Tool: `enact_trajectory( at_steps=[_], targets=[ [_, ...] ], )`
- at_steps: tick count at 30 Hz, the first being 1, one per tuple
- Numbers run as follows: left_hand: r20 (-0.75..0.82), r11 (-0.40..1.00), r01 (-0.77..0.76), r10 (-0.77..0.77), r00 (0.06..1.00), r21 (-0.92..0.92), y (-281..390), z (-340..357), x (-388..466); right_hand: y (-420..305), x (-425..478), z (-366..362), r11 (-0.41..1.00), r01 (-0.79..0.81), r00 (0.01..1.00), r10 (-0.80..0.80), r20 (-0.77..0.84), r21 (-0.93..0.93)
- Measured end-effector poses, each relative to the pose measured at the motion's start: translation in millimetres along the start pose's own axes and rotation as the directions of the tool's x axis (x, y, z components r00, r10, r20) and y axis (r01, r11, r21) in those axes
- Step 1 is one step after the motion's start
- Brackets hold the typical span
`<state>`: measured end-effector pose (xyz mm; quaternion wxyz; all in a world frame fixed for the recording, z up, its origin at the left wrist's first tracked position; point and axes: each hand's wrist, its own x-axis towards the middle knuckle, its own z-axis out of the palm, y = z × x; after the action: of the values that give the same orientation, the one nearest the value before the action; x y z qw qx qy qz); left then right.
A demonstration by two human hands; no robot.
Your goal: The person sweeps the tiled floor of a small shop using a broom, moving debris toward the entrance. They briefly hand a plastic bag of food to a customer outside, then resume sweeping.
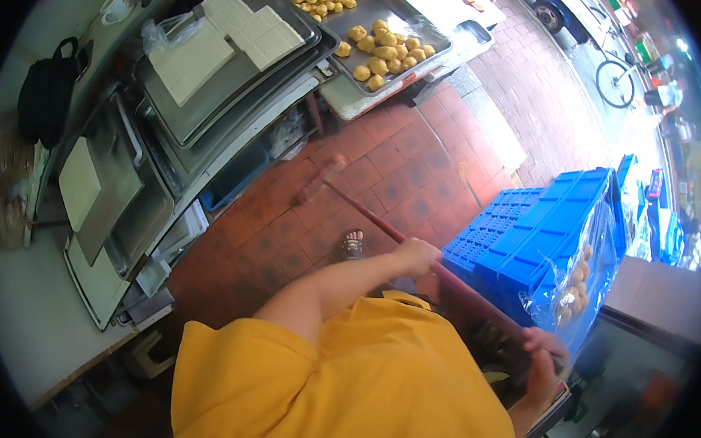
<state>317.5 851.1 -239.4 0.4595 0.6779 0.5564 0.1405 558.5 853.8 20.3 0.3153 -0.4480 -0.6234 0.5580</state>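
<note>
A long red handle [380,222] of a floor-cleaning tool slants across the view, its lower end on the tiled floor. Blur hides the detail of its narrow reddish crosswise head [319,181], so broom or squeegee I cannot tell. My left hand [417,257] wraps around the handle partway along, in front of my body. Near the upper end, my right hand [544,348] grips the same handle, close to the blue crates. My sandalled foot [354,240] shows on the floor below my left forearm.
Stacked blue plastic crates [521,229] stand on the right, with round dough-like pieces [575,287] under clear plastic beside them. A metal tray [331,43] of yellow dough-like balls [388,52] and trays with pale slabs [216,48] line the counter. Beyond the red floor tiles [414,156] is a street with a bicycle [615,83].
</note>
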Motion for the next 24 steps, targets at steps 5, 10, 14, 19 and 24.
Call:
enact_trajectory(
  at_steps=[5, 10, 14, 19, 24],
  targets=[
    [0.117, 0.996, -0.069, 0.074, 0.99, -0.051, 70, -2, 21, -38, -20, -49, 0.995, 0.095, 0.995, -0.096, -0.019, -0.044],
    [0.12, 1.0, 0.003, -0.004, 0.993, 0.008, 39, -28, -2, -19, -7, -20, 0.991, 0.11, 0.994, -0.109, -0.022, 0.076],
    [0.041, 0.998, 0.044, -0.046, 0.998, 0.046, -44, -40, -35, 17, 15, 52, 0.986, 0.047, 0.985, -0.072, 0.155, 0.163],
    [-0.084, 0.994, 0.088, -0.093, 0.992, -0.061, -50, -21, -33, 9, 27, 41, 0.979, 0.069, 0.952, -0.121, 0.28, 0.19],
    [-0.191, 0.987, 0.114, -0.135, 0.972, -0.117, -32, -13, -2, 18, 50, 5, 0.971, -0.014, 0.948, -0.063, 0.312, 0.238]
  ],
)
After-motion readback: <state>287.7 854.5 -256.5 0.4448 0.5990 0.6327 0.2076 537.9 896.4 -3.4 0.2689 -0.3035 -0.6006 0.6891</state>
